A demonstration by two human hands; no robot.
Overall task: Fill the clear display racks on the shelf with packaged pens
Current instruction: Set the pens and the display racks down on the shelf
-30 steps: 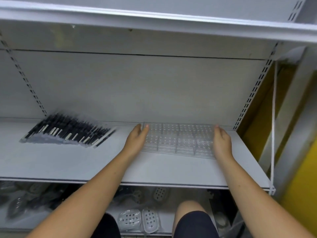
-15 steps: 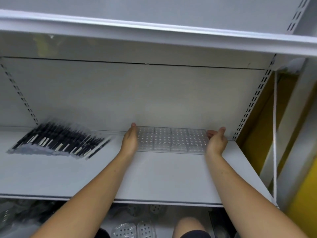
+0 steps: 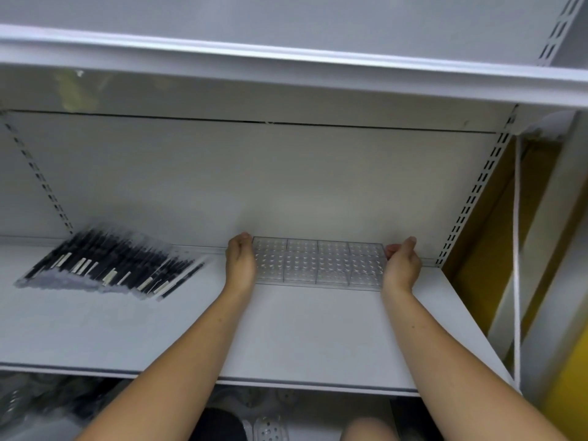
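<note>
Your rack (image 3: 318,264) now sits at the back edge of the shelf (image 3: 286,329), right of the middle and apparently up against the back wall (image 3: 286,186), with its long axis running left to right along that edge. You have 1 hand at each end. Your left hand (image 3: 240,264) lies with fairly straight fingers pressed flat against the left end, and your right hand (image 3: 401,267) has its fingers curled round the right end. The rack's compartments look empty, so the filling has not begun. The pens (image 3: 108,265) lie in a fanned pile near the back-left part of the shelf, well apart from the rack and off to the left of both hands. Their long axes slant from front-right to back-left. Your left hand is clearly the nearer one, so it is probably the one to reach across for them. Compared with 1 second ago, the rack has gone from further forward on the shelf to the back edge, both hands travelling with it, while the pens have stayed put.
</note>
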